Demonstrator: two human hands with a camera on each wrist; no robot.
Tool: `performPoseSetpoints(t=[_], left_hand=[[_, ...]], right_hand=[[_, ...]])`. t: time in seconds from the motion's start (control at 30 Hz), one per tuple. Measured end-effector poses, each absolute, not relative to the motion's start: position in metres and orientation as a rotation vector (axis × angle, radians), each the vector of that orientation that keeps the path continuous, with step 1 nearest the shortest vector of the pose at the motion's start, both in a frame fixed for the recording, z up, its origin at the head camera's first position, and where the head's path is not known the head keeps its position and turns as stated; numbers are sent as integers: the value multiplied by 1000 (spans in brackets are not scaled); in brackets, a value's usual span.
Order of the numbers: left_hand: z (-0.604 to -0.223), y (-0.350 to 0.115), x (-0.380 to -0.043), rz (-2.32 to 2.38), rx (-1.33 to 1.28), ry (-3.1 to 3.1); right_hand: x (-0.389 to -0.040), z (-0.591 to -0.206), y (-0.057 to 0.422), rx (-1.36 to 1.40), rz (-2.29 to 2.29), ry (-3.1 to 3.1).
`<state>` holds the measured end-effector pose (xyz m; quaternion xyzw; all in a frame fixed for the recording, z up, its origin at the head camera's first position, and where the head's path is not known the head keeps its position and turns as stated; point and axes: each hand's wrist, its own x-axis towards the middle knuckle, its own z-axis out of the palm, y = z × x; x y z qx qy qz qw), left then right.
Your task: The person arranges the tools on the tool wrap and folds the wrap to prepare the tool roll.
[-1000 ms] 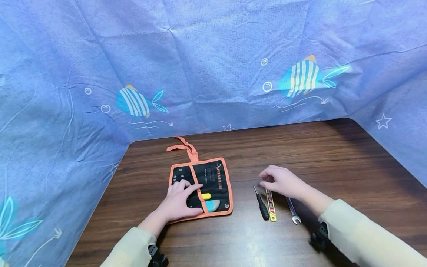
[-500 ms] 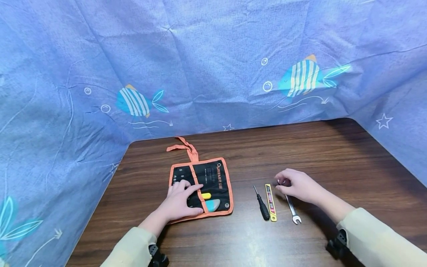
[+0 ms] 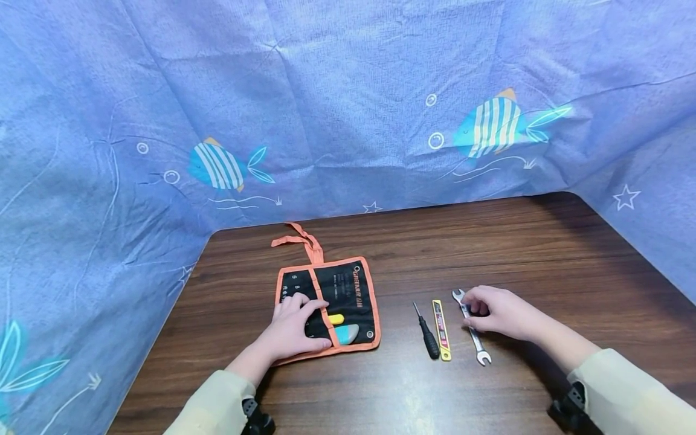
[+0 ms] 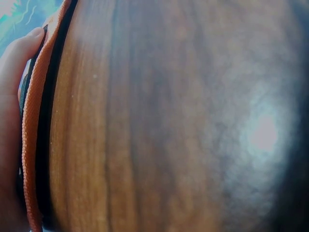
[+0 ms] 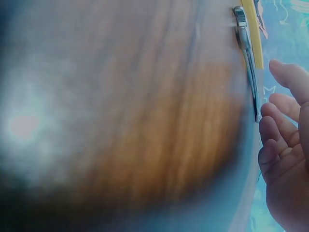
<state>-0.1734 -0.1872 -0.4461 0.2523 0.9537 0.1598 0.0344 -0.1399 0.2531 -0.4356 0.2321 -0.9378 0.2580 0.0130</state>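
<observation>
One risk noting — resting a spread left hand (image 3: 293,326) on the orange-edged pouch (image 3: 338,283), holding the right hand (image 3: 502,314), grip apart and empty, beside the wrench (image 3: 476,341) on the table (image 3: 380,399) — possibly skidding the wrench into the yellow strip (image 3: 441,330) by pinching off-centre.

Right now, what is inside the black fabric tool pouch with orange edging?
A yellow rounded end and a teal-and-grey rounded end stick out past the orange pocket edge of the pouch. The left hand covers part of it; anything deeper inside cannot be seen.
</observation>
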Motion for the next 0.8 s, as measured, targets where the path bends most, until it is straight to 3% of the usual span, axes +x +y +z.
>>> performPoseSetpoints(t=[0.8], left_hand=[[-450, -188, -174, 496, 806, 2943]], right_hand=[[-118, -442, 269, 930, 864, -2838]])
